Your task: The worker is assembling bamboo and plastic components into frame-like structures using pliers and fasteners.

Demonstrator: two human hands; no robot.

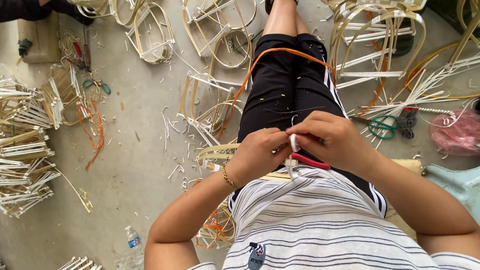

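Note:
My left hand point(256, 152) and my right hand point(331, 139) meet over my lap, fingertips pinched together on a thin white strip point(294, 143) that loops between them. A red-handled tool point(310, 161) lies under my right palm, its handle poking out toward my left hand. A light bamboo strip frame point(220, 149) rests across my thighs under both hands. A long orange strip point(280, 51) arcs over my black shorts. A gold bracelet circles my left wrist.
Bent bamboo frames point(150, 35) are scattered over the concrete floor ahead. Stacked white stick bundles point(25, 145) sit at left. Green-handled scissors point(385, 126) and a pink bag point(457, 132) lie at right. A water bottle point(133, 243) stands near my left elbow.

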